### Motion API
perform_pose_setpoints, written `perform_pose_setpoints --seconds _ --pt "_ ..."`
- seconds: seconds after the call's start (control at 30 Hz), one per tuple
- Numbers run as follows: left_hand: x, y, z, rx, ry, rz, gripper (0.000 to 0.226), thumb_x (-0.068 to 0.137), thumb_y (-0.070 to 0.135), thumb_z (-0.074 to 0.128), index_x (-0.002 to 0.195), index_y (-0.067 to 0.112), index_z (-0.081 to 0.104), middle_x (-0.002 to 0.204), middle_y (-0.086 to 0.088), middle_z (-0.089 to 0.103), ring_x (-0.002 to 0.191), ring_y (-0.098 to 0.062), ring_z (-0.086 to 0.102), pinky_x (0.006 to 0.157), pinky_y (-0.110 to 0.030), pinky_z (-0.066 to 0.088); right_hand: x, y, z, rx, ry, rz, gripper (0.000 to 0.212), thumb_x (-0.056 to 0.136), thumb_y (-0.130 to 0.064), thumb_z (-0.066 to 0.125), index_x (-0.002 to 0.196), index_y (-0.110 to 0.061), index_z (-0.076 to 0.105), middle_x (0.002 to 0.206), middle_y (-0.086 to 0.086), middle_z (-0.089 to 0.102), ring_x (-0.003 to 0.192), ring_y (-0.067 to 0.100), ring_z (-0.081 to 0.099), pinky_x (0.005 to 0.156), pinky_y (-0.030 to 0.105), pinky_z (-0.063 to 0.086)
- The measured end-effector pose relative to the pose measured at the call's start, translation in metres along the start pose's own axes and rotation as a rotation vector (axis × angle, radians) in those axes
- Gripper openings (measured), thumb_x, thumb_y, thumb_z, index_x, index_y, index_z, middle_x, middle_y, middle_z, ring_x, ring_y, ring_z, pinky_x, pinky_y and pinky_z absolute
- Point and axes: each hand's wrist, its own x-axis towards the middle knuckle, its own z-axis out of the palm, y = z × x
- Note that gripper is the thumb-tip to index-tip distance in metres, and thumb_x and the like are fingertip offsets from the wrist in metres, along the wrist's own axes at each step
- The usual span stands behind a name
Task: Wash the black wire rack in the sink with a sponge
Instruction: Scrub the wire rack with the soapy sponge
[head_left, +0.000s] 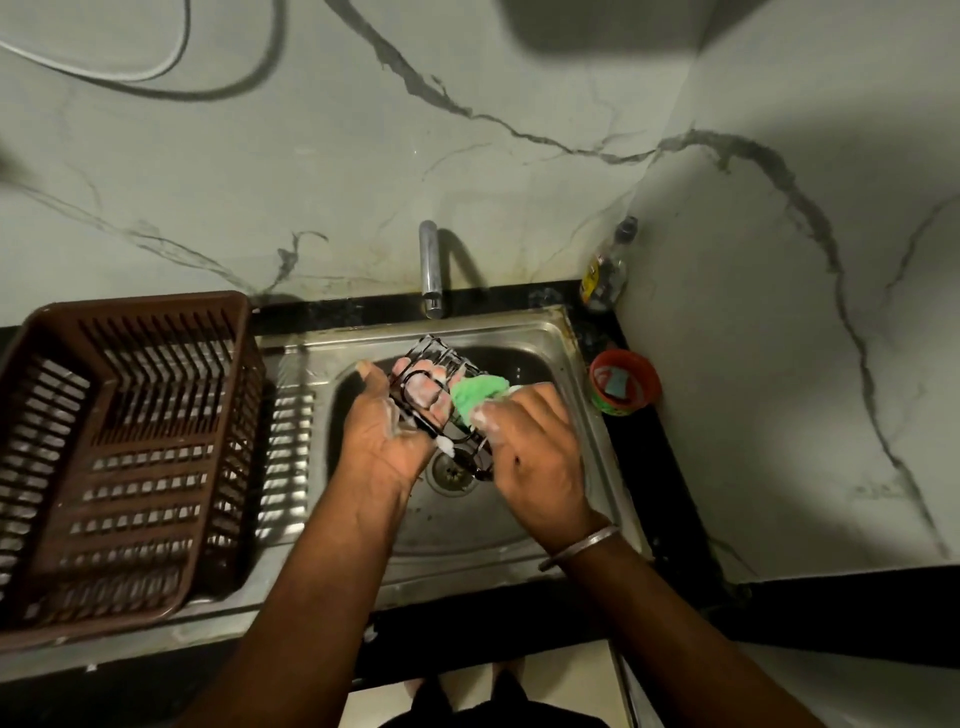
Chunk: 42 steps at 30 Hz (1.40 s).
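Reaching over the near rim of the sink (524, 564), the left hand (384, 436) held the black wire rack (441, 395) above the drain, fingers curled under and through its wires. The right hand (535, 457) pinched a green sponge (475, 395) against the rack's right side, suds on both hands. A brown dish basket (124, 457) sat at the sink's left edge. Farther back stood the faucet (430, 270), a red cup (623, 382) and a bottle (605, 270) at the surface's far right corner.
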Motion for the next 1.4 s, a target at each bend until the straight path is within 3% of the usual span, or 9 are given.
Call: perform_pose_setpoints --seconds 0.17,0.23,0.47,0.7,0.83,1.1,1.23,1.33,1.4 --pt "0.011 0.005 -0.003 -0.129 -0.034 -0.073 0.055 0.108 0.048 0.053 0.135 0.001 0.064 0.126 -0.029 0.073 0.122 -0.044 0.069 0.107 -0.062 0.053 -0.010 -0.002 -0.002 -0.027 0.047 -0.033 0.023 0.101 -0.001 0.057 0.105 -0.006 0.079 0.093 0.008 0.068 0.089 0.032 0.061 0.080 0.046 0.047" --pt "0.015 0.008 -0.005 -0.171 0.001 -0.045 0.049 0.108 0.044 0.056 0.131 0.002 0.066 0.125 -0.027 0.074 0.120 -0.042 0.070 0.100 -0.059 0.059 -0.009 0.001 -0.002 0.010 0.076 0.040 0.027 0.101 0.002 0.053 0.113 0.001 0.076 0.098 0.012 0.068 0.092 0.035 0.060 0.081 0.049 0.049" --pt "0.022 0.007 -0.003 -0.250 -0.010 -0.040 0.053 0.110 0.046 0.051 0.107 -0.003 0.070 0.097 -0.026 0.080 0.108 -0.038 0.072 0.116 -0.052 0.049 -0.011 -0.001 0.000 0.029 0.008 0.066 0.035 0.091 0.015 0.061 0.120 0.000 0.074 0.108 0.014 0.068 0.097 0.033 0.060 0.086 0.046 0.050" --pt "0.026 0.006 -0.009 -0.270 -0.029 -0.035 0.053 0.109 0.047 0.054 0.130 0.000 0.067 0.116 -0.027 0.077 0.111 -0.039 0.074 0.102 -0.054 0.058 -0.015 -0.001 -0.017 0.075 -0.015 0.076 0.034 0.091 0.012 0.048 0.106 0.000 0.076 0.106 0.013 0.065 0.098 0.032 0.060 0.082 0.047 0.050" --pt "0.033 0.010 -0.010 -0.331 -0.051 -0.061 0.061 0.107 0.052 0.056 0.140 0.002 0.063 0.126 -0.029 0.073 0.124 -0.044 0.068 0.117 -0.059 0.045 -0.026 -0.006 -0.019 0.089 0.085 0.181 0.031 0.092 0.006 0.047 0.104 0.001 0.075 0.107 0.012 0.064 0.100 0.030 0.062 0.083 0.043 0.052" --pt "0.019 0.000 0.003 -0.311 -0.059 -0.012 0.051 0.110 0.048 0.052 0.134 0.007 0.069 0.119 -0.022 0.078 0.112 -0.036 0.074 0.099 -0.051 0.058 -0.031 -0.029 -0.005 0.112 0.126 0.153 0.030 0.100 -0.002 0.048 0.104 -0.003 0.077 0.110 0.015 0.066 0.102 0.032 0.060 0.091 0.044 0.050" --pt "0.013 -0.006 0.005 -0.202 -0.181 -0.007 0.043 0.115 0.044 0.045 0.110 0.022 0.082 0.113 -0.001 0.079 0.102 -0.013 0.075 0.094 -0.024 0.057 -0.015 -0.029 -0.004 0.011 0.103 0.073 0.024 0.094 0.006 0.060 0.107 -0.004 0.078 0.110 0.016 0.067 0.099 0.033 0.059 0.094 0.037 0.048" --pt "0.010 -0.002 0.009 -0.277 -0.213 -0.005 0.049 0.109 0.054 0.044 0.098 0.015 0.071 0.085 -0.007 0.064 0.067 -0.020 0.069 0.058 -0.022 0.053 -0.025 -0.014 -0.006 -0.022 0.104 0.068 0.020 0.096 0.003 0.064 0.111 -0.002 0.076 0.110 0.018 0.066 0.100 0.035 0.061 0.096 0.041 0.049" --pt "0.009 0.001 0.005 -0.318 -0.223 -0.009 0.051 0.111 0.054 0.041 0.094 0.014 0.069 0.083 -0.005 0.059 0.058 -0.019 0.064 0.051 -0.020 0.048 -0.036 -0.010 -0.008 0.021 0.080 0.076 0.015 0.097 0.002 0.065 0.109 -0.002 0.072 0.106 0.016 0.065 0.099 0.033 0.062 0.093 0.043 0.051"
